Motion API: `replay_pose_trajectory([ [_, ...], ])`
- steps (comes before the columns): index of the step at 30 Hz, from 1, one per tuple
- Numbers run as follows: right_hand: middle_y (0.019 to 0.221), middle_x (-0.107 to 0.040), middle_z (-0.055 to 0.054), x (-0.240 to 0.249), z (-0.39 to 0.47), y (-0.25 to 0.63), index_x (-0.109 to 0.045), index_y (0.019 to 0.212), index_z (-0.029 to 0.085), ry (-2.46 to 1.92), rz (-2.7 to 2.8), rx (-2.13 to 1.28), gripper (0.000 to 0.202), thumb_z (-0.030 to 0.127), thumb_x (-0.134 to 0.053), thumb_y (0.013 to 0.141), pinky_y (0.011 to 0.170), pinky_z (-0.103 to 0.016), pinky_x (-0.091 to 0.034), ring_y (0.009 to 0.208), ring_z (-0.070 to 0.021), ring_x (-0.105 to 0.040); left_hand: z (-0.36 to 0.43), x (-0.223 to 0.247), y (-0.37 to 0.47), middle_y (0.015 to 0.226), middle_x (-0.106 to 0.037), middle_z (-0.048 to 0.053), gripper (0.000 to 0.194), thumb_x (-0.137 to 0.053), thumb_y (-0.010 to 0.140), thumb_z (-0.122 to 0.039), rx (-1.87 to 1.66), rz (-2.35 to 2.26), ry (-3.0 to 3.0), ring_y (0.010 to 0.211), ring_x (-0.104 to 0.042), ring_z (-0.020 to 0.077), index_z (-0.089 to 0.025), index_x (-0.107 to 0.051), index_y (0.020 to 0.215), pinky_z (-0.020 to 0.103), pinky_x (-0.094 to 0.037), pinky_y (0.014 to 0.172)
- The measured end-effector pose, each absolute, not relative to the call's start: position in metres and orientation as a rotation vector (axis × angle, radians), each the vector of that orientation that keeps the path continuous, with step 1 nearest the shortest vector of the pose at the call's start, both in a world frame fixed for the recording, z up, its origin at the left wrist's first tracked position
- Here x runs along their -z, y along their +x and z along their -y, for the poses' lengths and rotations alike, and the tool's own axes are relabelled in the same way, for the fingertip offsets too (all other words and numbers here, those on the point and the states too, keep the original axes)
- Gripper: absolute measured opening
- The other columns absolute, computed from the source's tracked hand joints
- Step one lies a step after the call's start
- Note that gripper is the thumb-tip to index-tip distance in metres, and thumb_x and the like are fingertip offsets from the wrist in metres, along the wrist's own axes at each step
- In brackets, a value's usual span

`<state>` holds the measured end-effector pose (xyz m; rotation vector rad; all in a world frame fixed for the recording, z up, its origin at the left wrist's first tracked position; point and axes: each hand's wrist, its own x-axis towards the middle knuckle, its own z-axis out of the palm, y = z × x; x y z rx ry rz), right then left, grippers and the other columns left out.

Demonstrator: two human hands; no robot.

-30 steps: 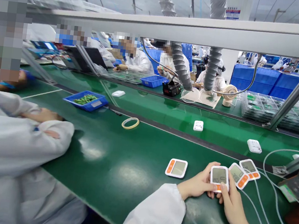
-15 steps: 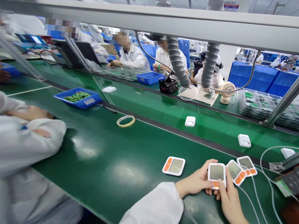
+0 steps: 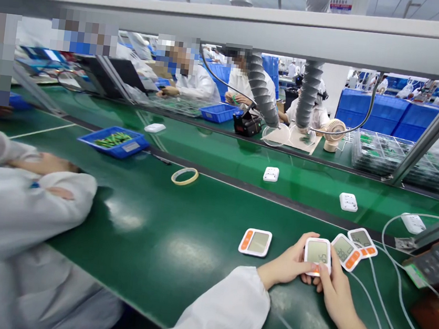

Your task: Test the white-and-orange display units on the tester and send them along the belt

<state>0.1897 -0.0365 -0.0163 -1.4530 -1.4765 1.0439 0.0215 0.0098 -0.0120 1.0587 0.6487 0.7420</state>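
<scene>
Head view: you hold a white, square-cornered plastic meter with a grey display and orange buttons [image 3: 318,251] in both hands, above the dark green tabletop [image 3: 197,220]. Your left hand [image 3: 289,260] grips its 9 o'clock edge, your right hand [image 3: 337,291] its 4 o'clock side; fingers of both are curled beneath, leaving no slack. Your right thumb rests at the orange buttons. Display digits: not clearly legible.

Relative to the held meter: one matching loose meter [image 3: 255,242] lies face-up at 9 o'clock, apart from your left hand. At 3 o'clock, just beside your right hand, two overlapping orange-buttoned meters [image 3: 362,243] lie face-up. Yellowish tape ring [image 3: 185,177], 10 o'clock; blue plastic tray of green pieces [image 3: 126,149], farther out, same direction.
</scene>
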Motion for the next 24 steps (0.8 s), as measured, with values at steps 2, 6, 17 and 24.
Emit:
replay_pose_trajectory([
  [2, 0.064, -0.064, 0.001, 0.0160, 0.0361, 0.1903, -0.038, 0.150, 0.013, -1.447, 1.492, -1.076, 0.066, 0.053, -0.042, 0.097, 0.058, -0.029, -0.051, 0.056, -0.0198, -0.062, -0.0095, 0.0126, 0.0217, 0.091, -0.062, 0.003, 0.083, -0.079, 0.078, -0.039, -0.744, -0.648, 1.051, 0.061, -0.059, 0.0111, -0.025, -0.027, 0.141, 0.022, -0.047, 0.055],
  [6, 0.064, -0.063, 0.001, 0.0143, 0.0359, 0.1906, -0.039, 0.149, 0.014, -1.448, 1.495, -1.079, 0.065, 0.054, -0.042, 0.097, 0.058, -0.030, -0.052, 0.056, -0.0204, -0.062, -0.0090, 0.0129, 0.0214, 0.092, -0.062, 0.003, 0.083, -0.079, 0.078, -0.040, -0.747, -0.645, 1.044, 0.062, -0.060, 0.0112, -0.026, -0.027, 0.141, 0.023, -0.046, 0.056],
  [17, 0.069, -0.066, 0.000, 0.0184, 0.0361, 0.1919, -0.037, 0.149, 0.015, -1.443, 1.505, -1.103, 0.066, 0.053, -0.045, 0.096, 0.060, -0.030, -0.054, 0.058, -0.0197, -0.063, -0.0090, 0.0121, 0.0205, 0.094, -0.061, 0.003, 0.085, -0.080, 0.077, -0.041, -0.745, -0.648, 1.043, 0.062, -0.059, 0.0117, -0.026, -0.026, 0.142, 0.025, -0.046, 0.058],
  [24, 0.070, -0.067, -0.001, 0.0179, 0.0356, 0.1913, -0.038, 0.149, 0.015, -1.434, 1.482, -1.123, 0.066, 0.052, -0.047, 0.095, 0.060, -0.030, -0.054, 0.058, -0.0201, -0.064, -0.0084, 0.0111, 0.0210, 0.095, -0.062, 0.004, 0.086, -0.080, 0.077, -0.041, -0.751, -0.645, 1.038, 0.063, -0.060, 0.0121, -0.026, -0.026, 0.142, 0.025, -0.046, 0.060],
])
